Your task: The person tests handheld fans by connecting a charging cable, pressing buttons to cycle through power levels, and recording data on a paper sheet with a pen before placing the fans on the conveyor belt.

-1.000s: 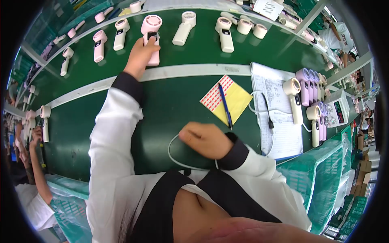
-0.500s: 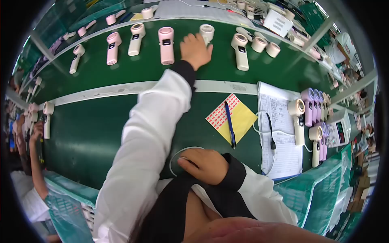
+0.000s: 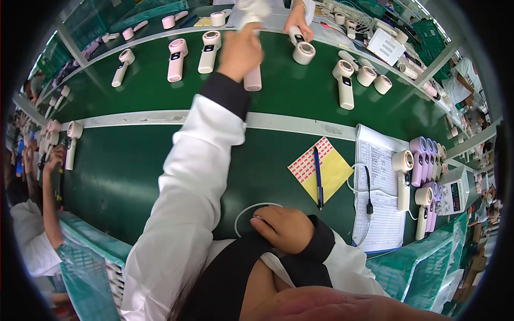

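Observation:
My left hand, smeared by motion, is stretched across the bench, closed round the lower part of a blurred white handheld fan. It partly covers a pink handheld fan lying beneath. A person's hand at the far edge holds another white fan with its head toward me. My right hand rests close to my body with fingers curled; whatever they may hold is hidden. A thin white cable loops beside it.
White and pink fans lie along the raised green strip. A yellow sticker sheet bears a blue pen. Right of it are a paper form, a charging cable and several fans. Green crates flank me.
My left hand has moved left and lifted the white fan from the strip. A person's hand has come in with another fan. The view has shifted slightly; my right hand stays put.

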### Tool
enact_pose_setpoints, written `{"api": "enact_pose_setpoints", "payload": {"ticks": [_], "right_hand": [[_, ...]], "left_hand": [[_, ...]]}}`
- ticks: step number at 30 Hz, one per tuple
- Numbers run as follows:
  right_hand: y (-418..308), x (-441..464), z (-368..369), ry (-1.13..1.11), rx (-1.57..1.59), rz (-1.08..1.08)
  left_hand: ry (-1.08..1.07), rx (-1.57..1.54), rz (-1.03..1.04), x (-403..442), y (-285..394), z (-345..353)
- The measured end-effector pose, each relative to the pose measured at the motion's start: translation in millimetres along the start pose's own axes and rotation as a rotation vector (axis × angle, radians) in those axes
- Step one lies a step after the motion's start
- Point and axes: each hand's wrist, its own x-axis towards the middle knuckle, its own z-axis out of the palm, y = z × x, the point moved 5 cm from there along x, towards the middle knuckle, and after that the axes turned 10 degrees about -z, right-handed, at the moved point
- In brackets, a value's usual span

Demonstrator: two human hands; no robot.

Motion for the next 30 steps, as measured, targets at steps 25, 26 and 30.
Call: {"api": "enact_pose_setpoints", "payload": {"ticks": [25,26,30], "right_hand": [[-8.7,-3.1,-5.0,0.02,-0.081,-0.094],[-9.9,-1.9,-4.9,0.03,-0.075,-0.115],[-11.4,1.1,-2.0,0.084,-0.033,-0.189]], "left_hand": [[-0.342,0.851,-0.652,14.9,-130.9,19.8],[-0.311,0.835,-0.656,12.4,-131.2,20.3],[-0.411,0.341,-0.659,-8.6,-112.8,4.4]]}}
